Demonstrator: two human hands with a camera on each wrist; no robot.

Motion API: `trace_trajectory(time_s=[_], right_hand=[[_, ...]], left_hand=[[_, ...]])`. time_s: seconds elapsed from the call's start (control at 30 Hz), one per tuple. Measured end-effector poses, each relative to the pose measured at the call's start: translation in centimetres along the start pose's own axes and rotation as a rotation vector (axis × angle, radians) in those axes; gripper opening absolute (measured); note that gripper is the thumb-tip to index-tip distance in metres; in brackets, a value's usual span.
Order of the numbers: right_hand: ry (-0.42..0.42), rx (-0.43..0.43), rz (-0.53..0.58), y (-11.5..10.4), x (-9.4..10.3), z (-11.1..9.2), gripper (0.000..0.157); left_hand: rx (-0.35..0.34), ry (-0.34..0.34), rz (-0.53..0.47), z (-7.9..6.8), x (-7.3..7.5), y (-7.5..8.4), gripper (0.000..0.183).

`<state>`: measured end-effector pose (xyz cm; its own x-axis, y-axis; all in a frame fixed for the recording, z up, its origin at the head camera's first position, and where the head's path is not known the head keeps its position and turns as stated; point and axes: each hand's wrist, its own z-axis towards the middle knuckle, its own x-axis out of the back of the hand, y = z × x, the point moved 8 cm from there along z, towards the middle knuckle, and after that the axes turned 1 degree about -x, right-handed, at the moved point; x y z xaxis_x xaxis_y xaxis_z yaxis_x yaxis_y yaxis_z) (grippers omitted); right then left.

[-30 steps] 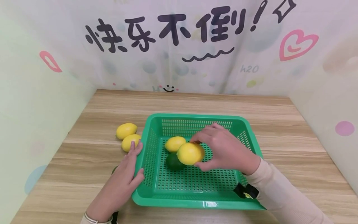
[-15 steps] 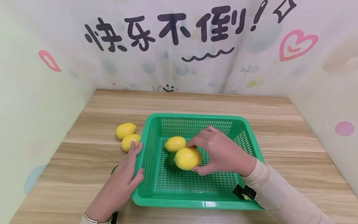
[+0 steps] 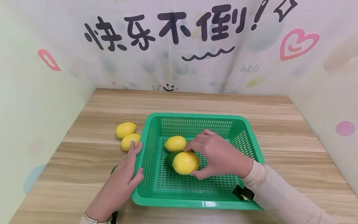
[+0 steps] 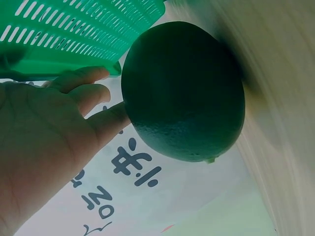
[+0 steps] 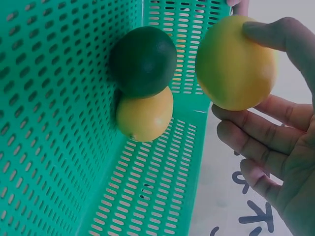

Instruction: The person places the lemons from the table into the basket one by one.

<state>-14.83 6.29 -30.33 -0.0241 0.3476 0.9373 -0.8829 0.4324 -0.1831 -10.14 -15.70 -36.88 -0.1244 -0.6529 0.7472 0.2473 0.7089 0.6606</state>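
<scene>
My right hand [image 3: 219,157] pinches a yellow lemon [image 3: 186,163] between thumb and fingers, held over the green plastic basket [image 3: 195,204]. In the right wrist view a dark green fruit, like a lime [image 5: 142,61], touches another lemon [image 5: 145,115] on the basket floor; the held lemon hangs apart from both. My left hand [image 3: 120,177] rests against the basket's left rim with its fingers extended. Close by it, a second dark green fruit [image 4: 182,93] lies on the table, mostly hidden by that hand in the head view.
Two lemons lie on the wooden table left of the basket, a farther lemon [image 3: 126,130] and a nearer lemon [image 3: 130,142] that is partly behind my left fingers. A printed cloth wall [image 3: 167,68] stands behind the table [image 3: 285,124], with pale walls at both sides.
My right hand has lowered the lemon and brought it slightly nearer and to the left, above the green fruit in the basket. The left hand stays at the rim.
</scene>
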Motion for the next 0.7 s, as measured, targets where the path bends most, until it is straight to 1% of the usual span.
trace_trajectory(time_s=[0.13, 0.37, 0.7], right_hand=[[-0.019, 0.002, 0.003, -0.06, -0.31, 0.04, 0.049], [-0.024, 0.026, -0.006, -0.18, -0.55, 0.1, 0.049], [-0.057, 0.029, 0.005, -0.25, -1.05, 0.12, 0.049]], left_hand=[[-0.004, 0.002, -0.004, 0.01, 0.01, -0.01, 0.069], [-0.003, -0.004, -0.011, 0.05, 0.04, 0.04, 0.069], [0.0, 0.0, -0.004, 0.06, 0.03, 0.08, 0.067]])
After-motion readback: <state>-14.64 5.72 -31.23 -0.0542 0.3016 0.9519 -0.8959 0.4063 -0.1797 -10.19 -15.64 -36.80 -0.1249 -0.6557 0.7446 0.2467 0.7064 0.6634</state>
